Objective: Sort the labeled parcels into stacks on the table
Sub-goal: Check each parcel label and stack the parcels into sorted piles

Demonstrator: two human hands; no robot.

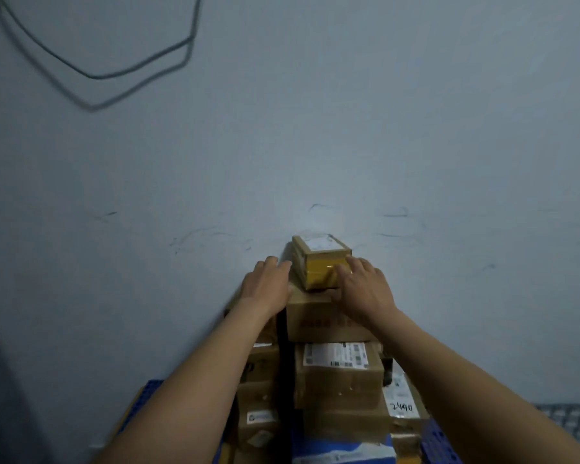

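Top of the pile, against the wall (416, 145): the small parcel (320, 262), a squat cardboard box banded in glossy yellow tape with a white label on its lid, sits on the back of a broad brown carton (325, 321). That carton caps a stack that includes a labeled carton (339, 371) and a carton marked 2490 (400, 408). Blue crates (141, 406) show at the foot of the stack; the surface itself I cannot make out from here.

My left hand (267, 279) lies flat on the brown carton just beside the parcel's left face, its fingers (275, 262) straight and loosely together, holding nothing. My right hand (365, 286) lies against the parcel's front right corner, its fingers (354, 262) spread and fairly straight on the tape rather than curled round the box.

I judge the parcel light and stiff, an easy lift for two hands. The tape looks slick, so a pinch on the front face alone may slide. I would press the palms on opposite side faces, where bare cardboard shows, or hook the fingers behind the rear edge by the wall. The pile below looks uneven, so I would lift straight up and avoid dragging it. A cable (98, 75) loops high on the wall, well apart.
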